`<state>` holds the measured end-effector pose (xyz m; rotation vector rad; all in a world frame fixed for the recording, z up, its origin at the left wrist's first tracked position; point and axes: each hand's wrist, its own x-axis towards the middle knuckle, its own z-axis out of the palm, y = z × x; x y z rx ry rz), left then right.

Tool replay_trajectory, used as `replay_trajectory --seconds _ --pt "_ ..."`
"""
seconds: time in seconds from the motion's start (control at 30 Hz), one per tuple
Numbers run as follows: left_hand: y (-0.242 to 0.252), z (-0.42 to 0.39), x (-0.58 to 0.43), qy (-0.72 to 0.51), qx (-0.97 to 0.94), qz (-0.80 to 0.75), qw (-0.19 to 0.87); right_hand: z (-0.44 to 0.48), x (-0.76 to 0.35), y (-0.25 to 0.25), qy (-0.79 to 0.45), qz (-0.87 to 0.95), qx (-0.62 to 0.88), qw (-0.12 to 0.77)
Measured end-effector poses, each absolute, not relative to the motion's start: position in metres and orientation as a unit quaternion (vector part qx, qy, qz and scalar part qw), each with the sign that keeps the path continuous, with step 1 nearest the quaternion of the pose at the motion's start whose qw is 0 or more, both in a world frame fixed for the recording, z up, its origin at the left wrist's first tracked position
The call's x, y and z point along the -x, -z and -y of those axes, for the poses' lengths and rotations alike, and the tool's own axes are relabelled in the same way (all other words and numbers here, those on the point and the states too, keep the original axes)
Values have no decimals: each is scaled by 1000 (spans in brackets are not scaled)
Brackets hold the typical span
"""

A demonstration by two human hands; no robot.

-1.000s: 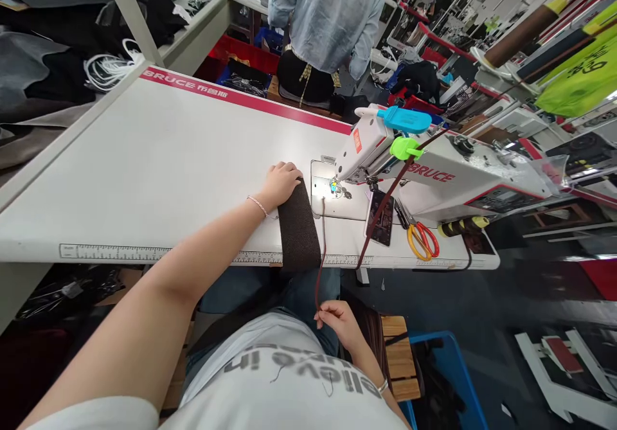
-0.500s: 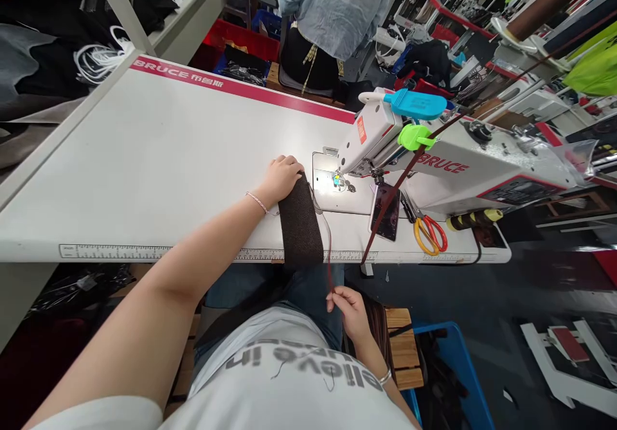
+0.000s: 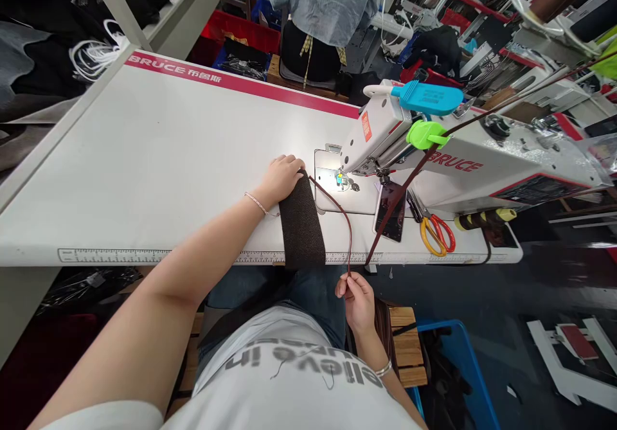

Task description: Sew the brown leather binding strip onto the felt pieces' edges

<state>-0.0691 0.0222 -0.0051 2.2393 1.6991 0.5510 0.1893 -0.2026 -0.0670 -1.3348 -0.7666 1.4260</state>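
My left hand rests on the tabletop, its fingers closed over the upper end of a dark brown fabric strip. The lower end of that strip hangs over the table's front edge. My right hand, just below the edge, pinches a thin reddish-brown cord. The cord curves up across the table to the strip's top, near my left fingertips; how it joins there is hidden. To the right of the strip is the sewing machine, its needle area lit and no fabric under it.
A phone, scissors and a thread-wrapped roll lie by the machine. A second brown strip runs down past the green clip. A blue bin stands at lower right. Another person sits beyond the table.
My right hand has moved to the right and slightly up with the cord, which now bows out in a wider curve. My left hand and the fabric strip stay nearly in place.
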Motion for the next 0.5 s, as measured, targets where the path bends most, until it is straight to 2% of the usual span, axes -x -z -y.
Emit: replay_trajectory --seconds 0.23,0.4,0.5 --pt "2 -19 69 -207 -791 -548 173 192 -172 68 -538 351 620 451" --pt "-10 3 56 -292 -795 -465 258 187 -161 69 -457 394 666 438" --pt "-16 38 39 -358 -748 -443 341 189 -162 71 -454 394 668 438"
